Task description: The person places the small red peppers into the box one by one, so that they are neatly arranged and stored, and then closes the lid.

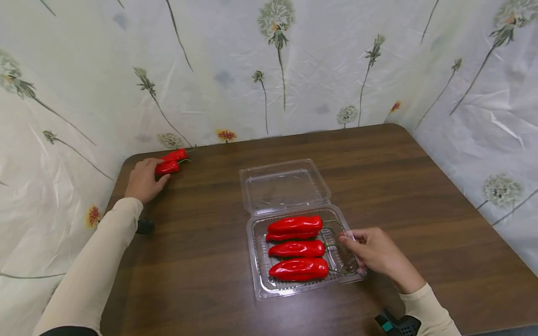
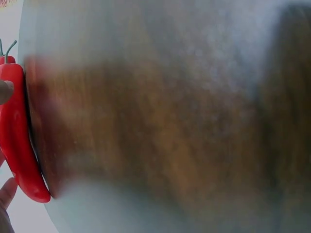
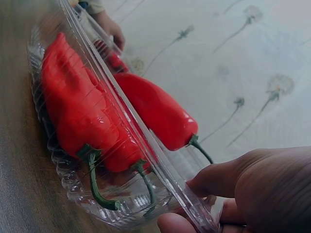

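Note:
At the table's far left corner, my left hand (image 1: pixel 144 179) grips the nearer of two red peppers (image 1: pixel 169 167), thumb and fingers about its body. In the left wrist view that pepper (image 2: pixel 17 131) shows its green stem, with only fingertips of the hand in sight. The second pepper (image 1: pixel 176 154) lies just behind it. My right hand (image 1: pixel 374 249) pinches the right rim of a clear plastic clamshell container (image 1: pixel 254 261), its lid (image 1: pixel 281 184) folded back. Several red peppers (image 1: pixel 299 269) lie side by side inside, stems toward the right hand.
The container stands on a brown wooden table (image 1: pixel 193 261). Floral plastic sheeting (image 1: pixel 235 70) hangs behind the table and along both sides. Dark devices are strapped near both wrists, the right one (image 1: pixel 397 323) showing low in the head view.

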